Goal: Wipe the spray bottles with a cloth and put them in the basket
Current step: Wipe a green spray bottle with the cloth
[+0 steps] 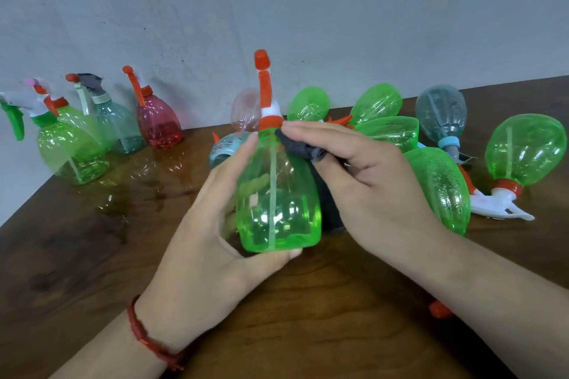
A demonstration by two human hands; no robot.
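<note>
A clear green spray bottle [278, 197] with an orange and white sprayer head is held upright above the wooden table [92, 255]. My left hand [209, 243] grips its body from the left, thumb under the base. My right hand [360, 175] holds a dark grey cloth [300, 146] and presses it against the bottle's shoulder, just below the orange collar. More of the cloth hangs down behind the bottle. No basket is in view.
Several upright spray bottles stand at the back left by the wall, among them a red one [158, 120] and a green one [72, 148]. Several green and blue-grey bottles lie in a pile at the right [440, 188]. An orange cap [440, 309] lies under my right forearm.
</note>
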